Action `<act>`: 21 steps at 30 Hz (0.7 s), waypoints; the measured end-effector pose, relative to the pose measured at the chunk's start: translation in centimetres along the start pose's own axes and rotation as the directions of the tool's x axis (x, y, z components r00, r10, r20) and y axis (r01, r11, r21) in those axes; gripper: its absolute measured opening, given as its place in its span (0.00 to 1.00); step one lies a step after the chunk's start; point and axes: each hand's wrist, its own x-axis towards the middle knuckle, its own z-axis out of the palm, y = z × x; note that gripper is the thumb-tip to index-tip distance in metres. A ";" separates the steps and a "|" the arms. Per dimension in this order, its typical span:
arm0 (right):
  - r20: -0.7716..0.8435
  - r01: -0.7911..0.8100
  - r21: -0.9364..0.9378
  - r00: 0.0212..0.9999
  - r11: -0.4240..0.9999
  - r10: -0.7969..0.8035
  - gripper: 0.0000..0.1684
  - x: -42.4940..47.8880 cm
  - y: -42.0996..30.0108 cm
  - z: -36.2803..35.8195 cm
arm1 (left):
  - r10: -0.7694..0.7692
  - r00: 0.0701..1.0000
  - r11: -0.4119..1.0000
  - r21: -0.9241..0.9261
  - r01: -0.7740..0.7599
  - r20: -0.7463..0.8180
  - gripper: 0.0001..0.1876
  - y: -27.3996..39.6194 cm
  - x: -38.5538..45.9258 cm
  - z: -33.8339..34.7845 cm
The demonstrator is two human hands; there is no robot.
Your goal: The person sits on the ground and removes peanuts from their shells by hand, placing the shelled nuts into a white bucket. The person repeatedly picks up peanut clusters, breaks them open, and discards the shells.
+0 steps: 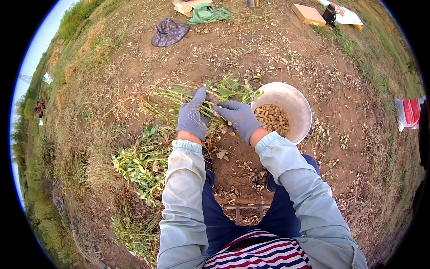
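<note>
My left hand, in a grey knitted work glove with dotted grip, is closed around the green stems of a bunch of peanut plants. Leafy tops of the bunch reach right toward the bucket, and some stems spread left. My right hand, gloved alike, has its fingers at the near side of the same bunch, where a few pale peanut pods hang. Whether it grips a pod or the stems is hidden by the fingers. Just to its right stands a white plastic bucket with shelled-on peanuts covering its bottom.
A heap of peanut plants lies by my left leg. Farther ahead are a camouflage sun hat, a green cloth, a cardboard box and a black bottle. A red-and-white sack is at far right. Dry leaves litter the soil.
</note>
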 end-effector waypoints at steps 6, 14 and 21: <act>-0.031 0.123 -0.146 0.991 0.982 -0.129 0.17 -1.1 -2.0 -0.1 | 0.116 0.989 0.991 0.076 -0.109 -0.088 0.08 -0.7 0.3 0.0; 0.080 0.488 -0.622 0.817 0.612 -0.571 0.07 -0.5 -2.3 -1.4 | 0.226 0.965 0.965 0.163 -0.204 -0.133 0.08 -1.3 0.6 -0.3; 0.089 0.436 -0.755 0.808 0.490 -0.582 0.07 -0.8 -2.5 -1.8 | 0.183 0.974 0.979 0.112 -0.169 -0.130 0.10 -2.4 1.2 -0.5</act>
